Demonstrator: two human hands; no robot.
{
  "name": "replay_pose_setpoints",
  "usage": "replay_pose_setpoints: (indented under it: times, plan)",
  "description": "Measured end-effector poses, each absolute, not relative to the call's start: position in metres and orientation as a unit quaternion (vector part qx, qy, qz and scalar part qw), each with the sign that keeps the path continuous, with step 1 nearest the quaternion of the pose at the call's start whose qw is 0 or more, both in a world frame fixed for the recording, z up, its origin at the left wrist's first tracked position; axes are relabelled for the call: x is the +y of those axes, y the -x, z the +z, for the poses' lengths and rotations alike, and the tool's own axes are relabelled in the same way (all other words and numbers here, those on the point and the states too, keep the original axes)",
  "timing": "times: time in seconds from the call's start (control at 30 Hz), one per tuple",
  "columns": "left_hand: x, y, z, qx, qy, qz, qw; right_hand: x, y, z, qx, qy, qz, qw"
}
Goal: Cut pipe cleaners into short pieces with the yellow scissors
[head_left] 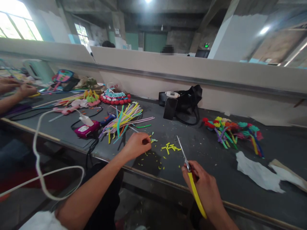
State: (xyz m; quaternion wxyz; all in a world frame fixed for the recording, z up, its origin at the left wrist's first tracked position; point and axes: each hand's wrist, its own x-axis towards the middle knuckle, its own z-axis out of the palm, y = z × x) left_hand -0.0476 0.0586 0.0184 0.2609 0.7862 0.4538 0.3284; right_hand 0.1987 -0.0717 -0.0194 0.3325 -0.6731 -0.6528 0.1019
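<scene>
My right hand [203,179] is wrapped round a pair of scissors [183,150] with yellow handles, the blades pointing up and away over the table. My left hand [137,145] is closed with curled fingers, low over the tabletop. Whatever is between its fingertips, if anything, is hidden. Just beyond those fingertips are small pale green bits [154,140]. Between my hands lie several short yellow-green cut pieces [169,147], with tiny yellow scraps [160,165] nearer the edge. Behind my left hand is a bundle of coloured fuzzy stems [126,119].
Left of the bundle are a purple device [86,128] and a blue glue gun [107,119]. At the back stand a phone [170,108] and a black bag [190,102]. Fuzzy flowers [232,129] and white paper [259,172] lie right. Another person's hands [18,89] work far left.
</scene>
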Motion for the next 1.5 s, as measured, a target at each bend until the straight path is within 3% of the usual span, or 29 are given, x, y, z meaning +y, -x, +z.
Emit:
replay_pose_setpoints:
  times: [0.23, 0.57, 0.8, 0.97, 1.07, 1.23, 1.4, 1.5]
  plan:
    - [0.067, 0.072, 0.012, 0.498, -0.84, 0.177, 0.121, -0.073, -0.204, -0.022, -0.655, 0.673, 0.111, 0.326]
    - [0.058, 0.015, -0.004, 0.377, -0.895, 0.231, 0.051, -0.073, -0.205, -0.015, -0.642, 0.678, 0.118, 0.338]
    - [0.058, -0.018, -0.011, 0.275, -0.945, 0.166, -0.07, -0.069, -0.204, -0.01, -0.649, 0.667, 0.12, 0.346]
    - [0.064, -0.02, -0.019, 0.28, -0.948, 0.136, -0.065, -0.068, -0.201, -0.006, -0.654, 0.656, 0.121, 0.358]
    - [0.06, -0.022, -0.018, 0.309, -0.934, 0.182, 0.003, -0.064, -0.197, -0.003, -0.652, 0.651, 0.123, 0.368]
    - [0.042, -0.025, -0.005, 0.307, -0.839, 0.315, 0.322, -0.054, -0.19, 0.004, -0.629, 0.635, 0.117, 0.433]
    - [0.026, -0.031, -0.003, 0.302, -0.697, 0.305, 0.574, -0.047, -0.186, 0.004, -0.595, 0.621, 0.137, 0.491]
    - [0.019, -0.035, -0.003, 0.282, -0.627, 0.288, 0.667, -0.044, -0.185, 0.002, -0.608, 0.614, 0.133, 0.485]
